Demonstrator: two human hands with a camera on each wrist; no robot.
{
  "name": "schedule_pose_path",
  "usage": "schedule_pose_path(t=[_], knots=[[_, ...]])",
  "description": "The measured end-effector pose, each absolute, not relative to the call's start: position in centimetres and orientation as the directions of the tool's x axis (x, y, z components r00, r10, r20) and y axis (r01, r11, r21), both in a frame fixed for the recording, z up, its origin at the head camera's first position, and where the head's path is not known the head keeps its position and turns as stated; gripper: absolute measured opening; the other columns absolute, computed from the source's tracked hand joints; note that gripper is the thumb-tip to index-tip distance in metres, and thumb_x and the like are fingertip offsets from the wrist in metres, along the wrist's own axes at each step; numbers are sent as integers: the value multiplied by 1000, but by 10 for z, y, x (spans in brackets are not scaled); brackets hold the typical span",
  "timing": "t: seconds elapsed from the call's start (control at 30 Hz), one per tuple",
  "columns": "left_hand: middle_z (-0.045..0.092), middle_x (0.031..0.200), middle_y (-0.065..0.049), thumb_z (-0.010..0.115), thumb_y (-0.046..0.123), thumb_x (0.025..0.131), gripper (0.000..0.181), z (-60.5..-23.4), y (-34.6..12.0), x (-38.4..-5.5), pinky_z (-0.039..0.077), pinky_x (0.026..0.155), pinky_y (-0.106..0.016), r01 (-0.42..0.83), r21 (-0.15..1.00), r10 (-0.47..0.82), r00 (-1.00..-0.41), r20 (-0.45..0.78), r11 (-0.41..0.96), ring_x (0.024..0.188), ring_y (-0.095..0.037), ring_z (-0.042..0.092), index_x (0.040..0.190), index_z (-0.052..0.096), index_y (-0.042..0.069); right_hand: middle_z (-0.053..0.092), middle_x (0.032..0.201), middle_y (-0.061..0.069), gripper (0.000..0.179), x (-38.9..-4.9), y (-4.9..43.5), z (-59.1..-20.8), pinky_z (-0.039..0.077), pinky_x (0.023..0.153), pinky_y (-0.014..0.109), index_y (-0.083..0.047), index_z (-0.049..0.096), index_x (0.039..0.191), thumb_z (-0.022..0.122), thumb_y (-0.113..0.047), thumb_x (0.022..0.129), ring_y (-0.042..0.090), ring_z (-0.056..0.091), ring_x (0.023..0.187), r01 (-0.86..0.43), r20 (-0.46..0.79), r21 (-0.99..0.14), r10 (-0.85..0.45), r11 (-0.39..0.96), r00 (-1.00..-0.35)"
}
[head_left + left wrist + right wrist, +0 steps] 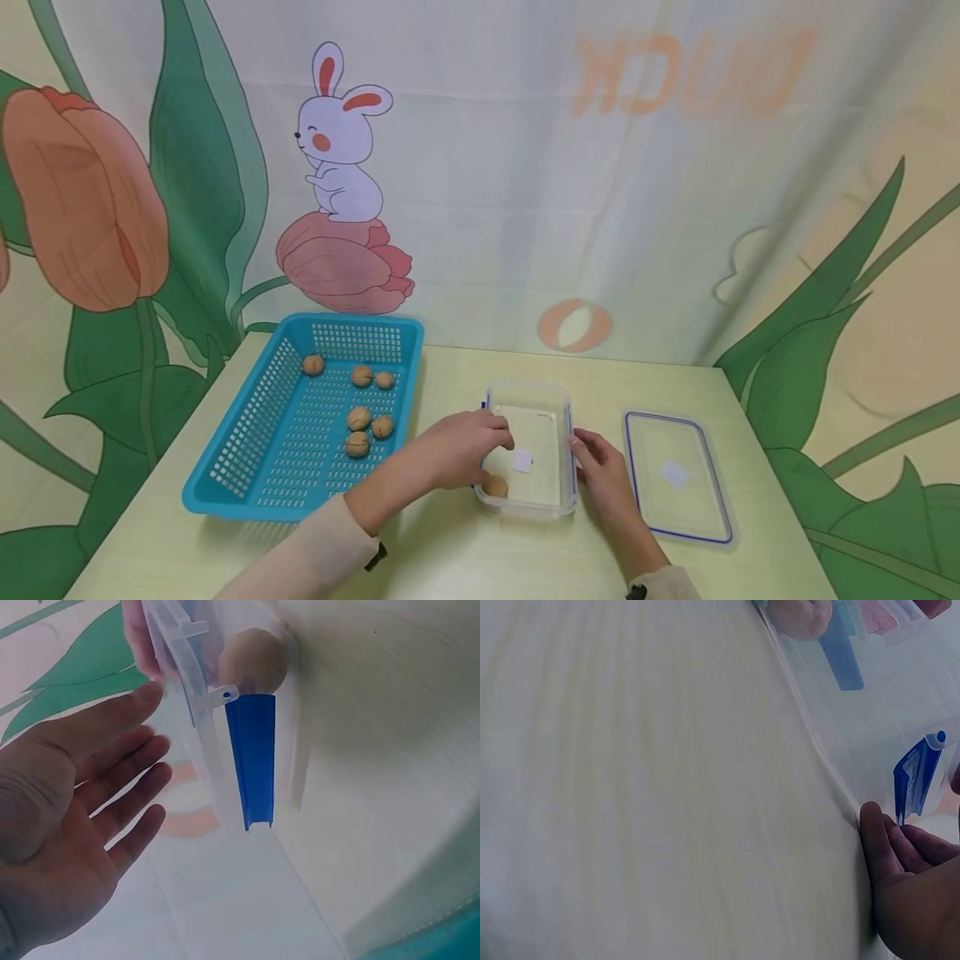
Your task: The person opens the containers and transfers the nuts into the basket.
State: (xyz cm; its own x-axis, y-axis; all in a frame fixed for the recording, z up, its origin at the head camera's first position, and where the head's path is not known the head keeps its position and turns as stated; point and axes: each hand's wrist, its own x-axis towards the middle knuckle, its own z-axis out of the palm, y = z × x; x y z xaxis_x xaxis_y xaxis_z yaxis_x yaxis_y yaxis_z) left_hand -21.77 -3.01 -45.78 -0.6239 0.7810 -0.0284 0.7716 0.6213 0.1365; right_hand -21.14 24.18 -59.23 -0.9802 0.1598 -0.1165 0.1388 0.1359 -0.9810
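Note:
A clear plastic food container (525, 507) with blue side latches stands in front of me. One walnut (495, 487) lies in its near left corner and shows through the wall in the left wrist view (253, 661). My left hand (468, 450) hovers over the container's left rim, fingers loosely bent and apart; the left wrist view shows nothing in that hand (82, 802). At the right side, my right hand (606, 479) holds the container by its rim and wall, its fingertips beside a blue latch (917, 778).
Left of the container sits a blue perforated basket (300, 417) with several walnuts (357, 444) in it. A clear lid (678, 508) with a blue seal lies flat on the table (450, 567) to the right. Behind the table hangs a printed curtain (480, 208).

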Motion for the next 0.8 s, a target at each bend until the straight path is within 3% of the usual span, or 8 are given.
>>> schedule_pose_path(t=[0.43,0.8], knots=[[70,126,5,90,31,88,47,-482,-14,-236,51,106,-30,746,241,784,-599,-166,621,118,-14,61,129,74,15,64,141,19,51,-211,241,-593,58,86,22,-3,61,144,67,-38,106,24,62,121,136,-112,-980,167,144,-980],[70,122,5,88,24,89,41,-487,-5,-240,54,98,-29,723,258,767,-598,-233,641,109,-11,61,127,75,15,63,144,19,53,-211,242,-591,58,86,22,-3,60,146,66,-38,107,22,62,122,146,-122,-979,167,140,-978]])
